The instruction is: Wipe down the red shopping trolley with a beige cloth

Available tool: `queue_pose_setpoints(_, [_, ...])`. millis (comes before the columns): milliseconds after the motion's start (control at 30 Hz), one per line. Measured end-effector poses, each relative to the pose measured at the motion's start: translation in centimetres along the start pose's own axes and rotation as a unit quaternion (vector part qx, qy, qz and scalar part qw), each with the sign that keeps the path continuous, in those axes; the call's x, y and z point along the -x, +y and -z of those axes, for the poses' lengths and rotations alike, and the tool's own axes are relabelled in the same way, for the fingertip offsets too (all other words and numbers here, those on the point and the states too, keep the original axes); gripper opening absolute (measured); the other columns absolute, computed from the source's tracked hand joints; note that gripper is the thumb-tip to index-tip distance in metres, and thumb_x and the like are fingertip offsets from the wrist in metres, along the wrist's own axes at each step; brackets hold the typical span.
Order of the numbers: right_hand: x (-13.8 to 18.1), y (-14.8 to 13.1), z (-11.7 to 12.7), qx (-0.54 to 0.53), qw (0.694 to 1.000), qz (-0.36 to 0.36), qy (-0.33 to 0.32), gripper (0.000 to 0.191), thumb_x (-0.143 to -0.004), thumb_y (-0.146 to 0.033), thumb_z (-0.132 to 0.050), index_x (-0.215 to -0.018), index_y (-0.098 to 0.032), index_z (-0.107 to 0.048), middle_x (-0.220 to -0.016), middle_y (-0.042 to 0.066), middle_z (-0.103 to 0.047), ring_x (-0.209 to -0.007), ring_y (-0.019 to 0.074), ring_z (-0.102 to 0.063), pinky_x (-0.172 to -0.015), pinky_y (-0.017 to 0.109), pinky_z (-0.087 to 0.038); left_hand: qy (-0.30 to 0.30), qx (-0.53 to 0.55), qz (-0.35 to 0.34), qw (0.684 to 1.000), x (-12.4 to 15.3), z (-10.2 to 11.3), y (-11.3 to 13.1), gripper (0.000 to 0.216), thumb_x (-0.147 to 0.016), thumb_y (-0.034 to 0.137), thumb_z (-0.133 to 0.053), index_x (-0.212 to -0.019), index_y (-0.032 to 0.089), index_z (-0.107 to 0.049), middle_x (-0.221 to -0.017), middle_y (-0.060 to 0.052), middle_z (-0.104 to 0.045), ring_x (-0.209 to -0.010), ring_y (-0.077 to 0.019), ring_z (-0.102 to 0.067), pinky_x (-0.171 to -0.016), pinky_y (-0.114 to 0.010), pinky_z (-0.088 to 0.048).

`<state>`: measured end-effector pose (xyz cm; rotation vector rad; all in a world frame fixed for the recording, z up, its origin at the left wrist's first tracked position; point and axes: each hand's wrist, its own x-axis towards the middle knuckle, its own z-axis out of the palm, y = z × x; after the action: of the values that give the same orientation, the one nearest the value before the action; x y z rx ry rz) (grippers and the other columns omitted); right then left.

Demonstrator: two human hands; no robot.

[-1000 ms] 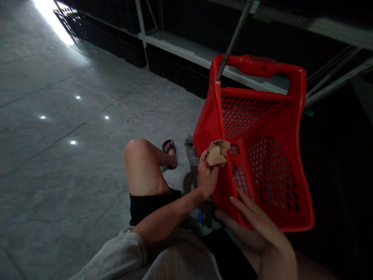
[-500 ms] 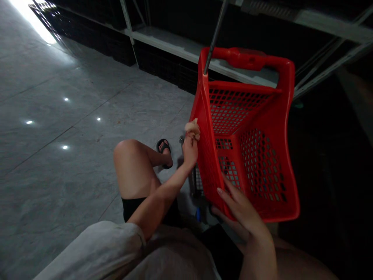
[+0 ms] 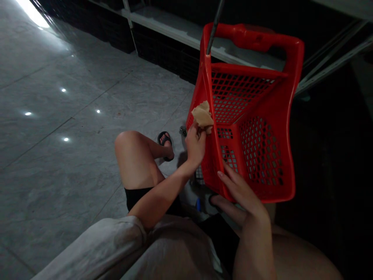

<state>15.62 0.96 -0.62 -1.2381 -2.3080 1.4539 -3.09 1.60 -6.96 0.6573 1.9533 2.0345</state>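
Observation:
A red plastic shopping basket (image 3: 262,116) with a perforated body and a thick top handle is tilted in front of me. My left hand (image 3: 196,144) is closed on a crumpled tan cloth (image 3: 202,114) and presses it against the basket's left rim. My right hand (image 3: 240,192) grips the basket's near lower corner, fingers along the rim and thumb under it. I sit on the floor with my bare left knee (image 3: 131,149) raised.
Grey tiled floor (image 3: 58,136) spreads to the left with light spots on it. Low white shelving (image 3: 175,33) with dark crates runs along the back. A dark metal pole (image 3: 214,23) rises behind the basket. My sandalled foot (image 3: 165,144) rests near small items on the floor.
My left hand and the cloth went from inside the basket wall to the outer left rim, then slid a little higher along it. The basket tipped up slightly in my right hand.

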Motion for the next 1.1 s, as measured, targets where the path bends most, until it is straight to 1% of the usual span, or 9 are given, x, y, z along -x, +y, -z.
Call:
queue_pose_setpoints(67, [-0.7,0.0,-0.6,-0.001,1.0,0.009,-0.002,0.057,-0.1,-0.058,-0.046,-0.151,-0.034,-0.055,-0.153,0.0,-0.058,-0.146,0.0248,-0.05,-0.124,0.047,-0.04,0.004,-0.039,-0.002,0.999,0.8,-0.1,0.1,0.017,-0.092,0.012,-0.053,-0.097,0.021,-0.066,-0.098,-0.005,-0.071,-0.095,-0.0191,-0.066,-0.093,-0.034,-0.054])
queue_pose_setpoints(167, [-1.5,0.5,-0.9,-0.001,1.0,0.015,-0.01,0.06,-0.102,-0.062,-0.04,-0.149,-0.029,-0.058,-0.157,0.001,-0.053,-0.152,0.0239,-0.042,-0.13,0.046,-0.027,-0.007,-0.067,-0.025,0.997,5.4,1.2,0.2,0.016,-0.091,0.011,-0.053,-0.093,0.022,-0.064,-0.096,-0.005,-0.067,-0.094,-0.0184,-0.064,-0.087,-0.03,-0.053])
queue_pose_setpoints(367, [-1.6,1.9,-0.2,-0.011,0.999,-0.029,0.016,0.06,-0.101,-0.067,-0.038,-0.138,-0.03,-0.068,-0.146,0.005,-0.065,-0.144,0.0279,-0.053,-0.127,0.053,-0.033,-0.169,-0.053,-0.023,0.984,15.2,6.1,-0.3,0.035,-0.074,0.004,-0.059,-0.103,0.025,-0.064,-0.098,-0.004,-0.064,-0.083,-0.0174,-0.062,-0.07,-0.026,-0.054])
queue_pose_setpoints(467, [-1.0,1.7,-0.1,-0.035,0.998,-0.043,0.016,0.06,-0.101,-0.067,-0.037,-0.139,-0.031,-0.066,-0.145,0.003,-0.065,-0.142,0.0257,-0.056,-0.126,0.05,-0.035,-0.178,-0.034,-0.023,0.983,14.8,6.2,-0.9,0.035,-0.074,0.004,-0.062,-0.101,0.024,-0.064,-0.096,-0.004,-0.063,-0.084,-0.0184,-0.062,-0.071,-0.027,-0.054])
queue_pose_setpoints(600, [-0.7,1.1,-0.1,-0.059,0.998,-0.024,0.006,0.06,-0.096,-0.069,-0.048,-0.142,-0.034,-0.065,-0.151,0.0,-0.059,-0.147,0.0255,-0.049,-0.127,0.047,-0.033,-0.06,-0.05,0.002,0.997,7.7,3.5,-1.4,0.029,-0.075,0.004,-0.059,-0.098,0.021,-0.064,-0.098,-0.004,-0.061,-0.094,-0.0197,-0.06,-0.085,-0.03,-0.052])
queue_pose_setpoints(733, [-2.0,0.1,-0.2,-0.06,0.998,-0.006,-0.016,0.066,-0.094,-0.07,-0.051,-0.148,-0.033,-0.059,-0.157,-0.001,-0.052,-0.152,0.0251,-0.04,-0.13,0.046,-0.027,-0.016,-0.068,0.015,0.997,2.7,1.6,-1.9,0.018,-0.081,0.005,-0.055,-0.092,0.019,-0.061,-0.1,-0.006,-0.058,-0.101,-0.0203,-0.058,-0.094,-0.033,-0.05])
queue_pose_setpoints(800, [-3.2,-0.6,-0.6,-0.058,0.998,0.008,-0.016,0.07,-0.096,-0.068,-0.048,-0.154,-0.03,-0.05,-0.162,-0.001,-0.046,-0.156,0.0237,-0.033,-0.131,0.046,-0.022,-0.032,-0.069,0.006,0.997,4.2,2.0,-2.2,0.022,-0.08,0.004,-0.055,-0.096,0.018,-0.062,-0.102,-0.007,-0.059,-0.103,-0.0212,-0.059,-0.095,-0.034,-0.05])
queue_pose_setpoints(1000, [-5.0,-1.9,-2.2,-0.06,0.995,0.036,0.068,0.07,-0.102,-0.062,-0.037,-0.164,-0.031,-0.029,-0.173,-0.001,-0.025,-0.16,0.0177,-0.019,-0.132,0.043,-0.016,-0.175,-0.036,0.017,0.984,15.7,5.3,-3.2,0.048,-0.077,0.009,-0.065,-0.123,0.024,-0.064,-0.116,-0.008,-0.065,-0.109,-0.0245,-0.063,-0.098,-0.039,-0.054])
queue_pose_setpoints(1100, [-4.2,-2.0,-1.9,-0.054,0.995,0.054,0.062,0.072,-0.102,-0.06,-0.04,-0.166,-0.033,-0.022,-0.175,-0.005,-0.014,-0.162,0.0153,-0.012,-0.133,0.042,-0.013,-0.175,-0.03,0.037,0.983,15.3,4.8,-3.7,0.043,-0.077,0.009,-0.065,-0.118,0.022,-0.064,-0.111,-0.008,-0.066,-0.106,-0.0239,-0.063,-0.097,-0.039,-0.054])
